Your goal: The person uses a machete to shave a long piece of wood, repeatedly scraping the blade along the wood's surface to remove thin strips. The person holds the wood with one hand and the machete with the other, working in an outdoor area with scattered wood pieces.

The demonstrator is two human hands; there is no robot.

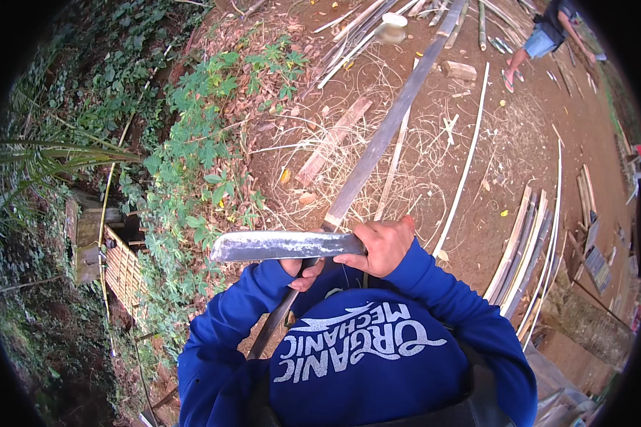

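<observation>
My right hand has its fingers wrapped round the machete handle, blade lying across the long bamboo strip. My left hand grips that strip below it.

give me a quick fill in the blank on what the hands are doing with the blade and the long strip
1. The right hand grips the handle of a broad ____.
2. The left hand holds a long dark ____ strip.
3. The blade points to the person's ____.
4. Both sleeves are ____.

Missing words: machete; bamboo; left; blue
</observation>
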